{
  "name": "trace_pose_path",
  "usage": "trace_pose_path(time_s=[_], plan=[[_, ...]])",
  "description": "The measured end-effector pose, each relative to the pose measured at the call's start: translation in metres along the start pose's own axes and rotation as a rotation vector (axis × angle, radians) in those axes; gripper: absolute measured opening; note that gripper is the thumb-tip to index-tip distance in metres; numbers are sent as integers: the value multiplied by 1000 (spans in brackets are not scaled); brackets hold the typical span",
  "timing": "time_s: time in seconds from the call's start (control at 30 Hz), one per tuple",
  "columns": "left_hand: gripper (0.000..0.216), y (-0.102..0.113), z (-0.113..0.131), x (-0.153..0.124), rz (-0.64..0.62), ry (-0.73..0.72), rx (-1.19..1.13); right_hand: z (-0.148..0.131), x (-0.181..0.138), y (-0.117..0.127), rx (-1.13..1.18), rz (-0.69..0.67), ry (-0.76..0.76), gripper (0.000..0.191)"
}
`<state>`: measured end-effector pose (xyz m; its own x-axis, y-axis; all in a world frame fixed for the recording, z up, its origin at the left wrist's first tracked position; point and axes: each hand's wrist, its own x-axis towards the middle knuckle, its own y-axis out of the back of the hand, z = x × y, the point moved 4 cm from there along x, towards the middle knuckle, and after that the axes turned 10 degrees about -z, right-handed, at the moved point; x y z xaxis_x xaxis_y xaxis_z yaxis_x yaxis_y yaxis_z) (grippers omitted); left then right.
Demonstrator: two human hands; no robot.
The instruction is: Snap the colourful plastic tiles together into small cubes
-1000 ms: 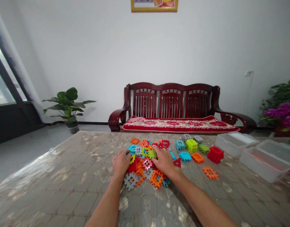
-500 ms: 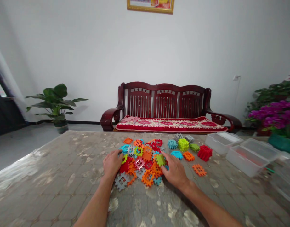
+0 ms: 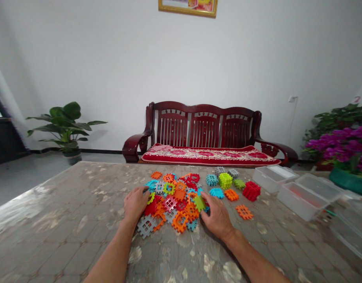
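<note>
A heap of colourful notched plastic interlocking tiles (image 3: 180, 195) lies on the table between my two hands. My left hand (image 3: 136, 204) rests at the heap's left edge, fingers stretched forward beside a lime-green tile (image 3: 151, 197); its thumb is hidden. At the right edge, my right hand (image 3: 217, 216) has thumb and index finger around a green tile (image 3: 199, 203), which sits tilted against the heap. A grey window tile (image 3: 146, 225) lies nearest me on the left. Orange tile (image 3: 180, 222) and pink window tile (image 3: 170, 203) lie in the front part.
Right of the heap stand stacks of red (image 3: 252, 191), lime (image 3: 225, 180) and blue tiles (image 3: 212, 180), with a loose orange tile (image 3: 244, 212) nearby. Clear plastic boxes (image 3: 301, 206) and a purple-flowered plant (image 3: 342, 145) are farther right. A wooden bench (image 3: 204, 125) stands behind the table.
The whole view has shifted slightly, so the scene sits a little farther left. Both hands keep about the same places at the heap, and the green tile stays at my right fingers.
</note>
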<state>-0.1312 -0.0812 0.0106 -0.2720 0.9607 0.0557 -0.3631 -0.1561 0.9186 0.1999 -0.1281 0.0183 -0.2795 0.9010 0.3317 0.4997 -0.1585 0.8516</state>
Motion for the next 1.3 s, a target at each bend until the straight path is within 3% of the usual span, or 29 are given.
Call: trace_pose_path(time_s=[0.7, 1.3], plan=[[40, 0, 0, 0, 3, -8, 7, 4, 0, -5, 111, -14, 29, 68], [39, 0, 0, 0, 6, -2, 1, 0, -1, -5, 110, -63, 76, 63]])
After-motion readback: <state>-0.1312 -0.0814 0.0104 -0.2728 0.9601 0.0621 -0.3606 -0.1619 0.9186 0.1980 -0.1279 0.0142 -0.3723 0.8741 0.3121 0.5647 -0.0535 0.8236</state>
